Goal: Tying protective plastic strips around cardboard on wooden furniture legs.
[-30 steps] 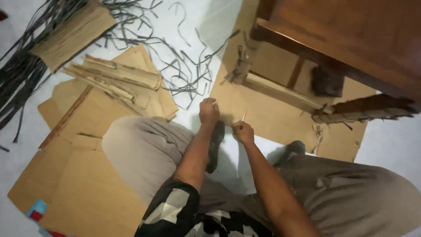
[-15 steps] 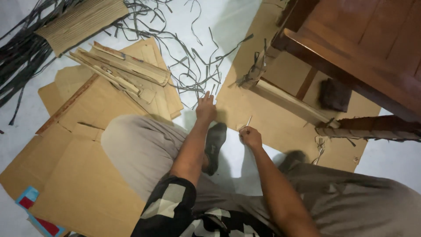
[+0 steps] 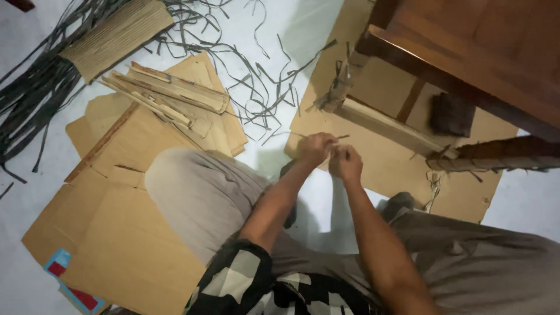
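Both hands meet just above the near edge of the cardboard sheet (image 3: 373, 169) that lies on the floor: the left hand (image 3: 315, 148) and the right hand (image 3: 346, 163) are almost touching, each grip pressed together on a thin strip (image 3: 340, 137). The strip lies nearly level, its long axis running left to right; a short end sticks out to the right beyond the fingers, closer to the right hand. Farther away, a wooden slat (image 3: 388, 125) rests on the same sheet, apart from the hands.

Both hands, left hand (image 3: 315, 149) and right hand (image 3: 345, 163), pinch a thin strip (image 3: 338, 137) above the cardboard (image 3: 373, 160).
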